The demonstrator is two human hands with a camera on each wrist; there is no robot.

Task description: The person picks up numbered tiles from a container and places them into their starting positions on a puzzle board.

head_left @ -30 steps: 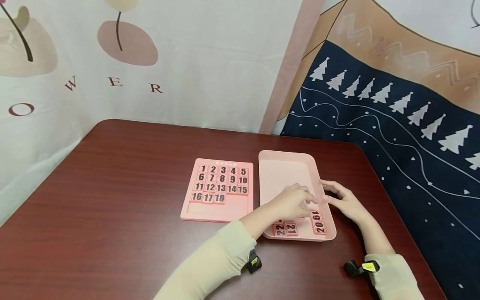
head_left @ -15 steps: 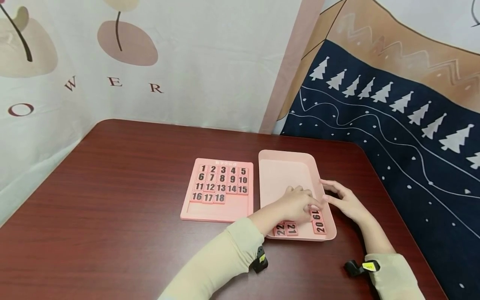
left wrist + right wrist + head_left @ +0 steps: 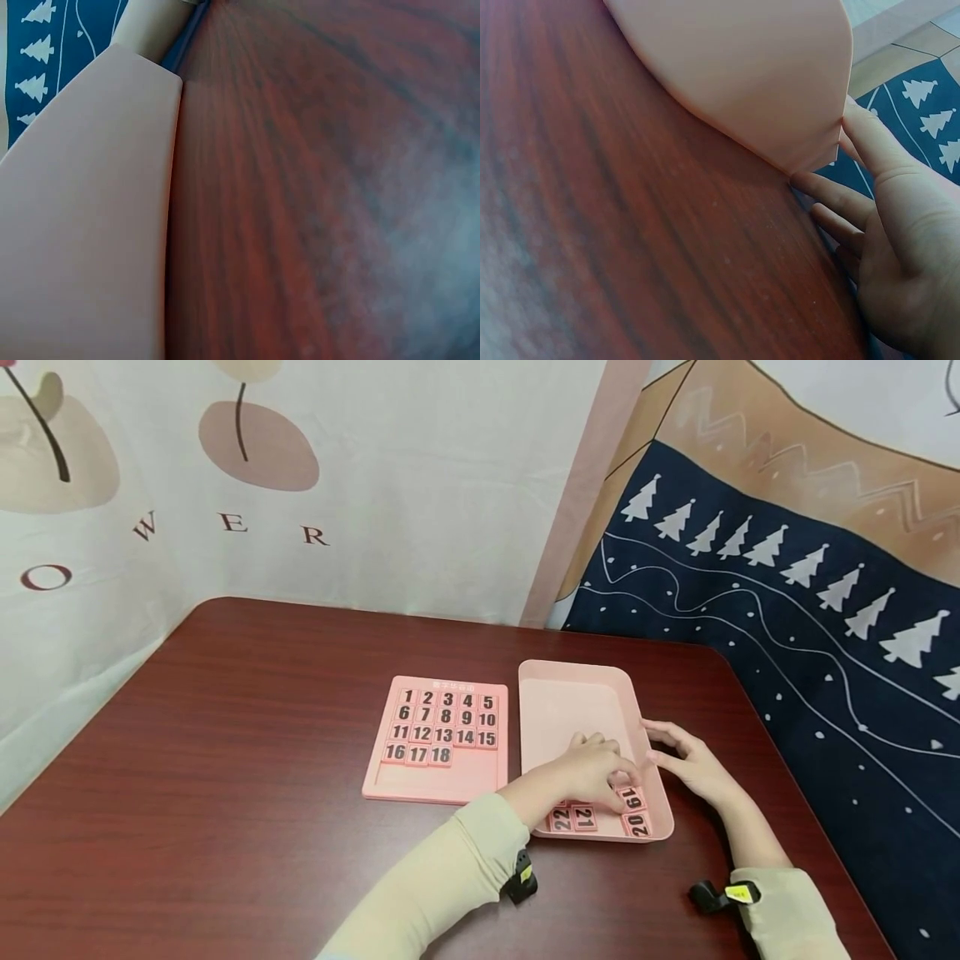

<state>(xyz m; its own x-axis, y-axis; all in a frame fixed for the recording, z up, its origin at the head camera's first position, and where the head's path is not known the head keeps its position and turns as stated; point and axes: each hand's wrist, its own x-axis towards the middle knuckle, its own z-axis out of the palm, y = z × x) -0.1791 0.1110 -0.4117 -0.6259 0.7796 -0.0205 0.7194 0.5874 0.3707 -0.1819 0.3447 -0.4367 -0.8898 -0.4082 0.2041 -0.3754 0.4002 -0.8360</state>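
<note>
A pink tray (image 3: 573, 672) lies on the table, with number tiles near its front end. My left hand (image 3: 588, 772) reaches into it, thumb and forefinger pinching the 19 tile (image 3: 633, 797). The 20 tile (image 3: 636, 825) lies just below that one, both slightly turned. Partly behind the left wrist are the 22 tile (image 3: 559, 819) and the 21 tile (image 3: 584, 817); other tiles are hidden under the hand. My right hand (image 3: 693, 764) touches the tray's right wall from outside with loosely extended fingers. In the right wrist view its thumb (image 3: 881, 146) rests at the tray's rim.
Left of the tray lies a pink number board (image 3: 480, 785) with tiles 1 to 18 in rows and a bare lower part. The brown table (image 3: 262, 760) reaches back to a white curtain (image 3: 420, 527) and a dark blue tree-print cloth (image 3: 750, 643).
My left thumb has come down beside the 19 tile. Tiles 19 and 20 have turned and shifted a little. The right hand has stayed at the tray wall.
</note>
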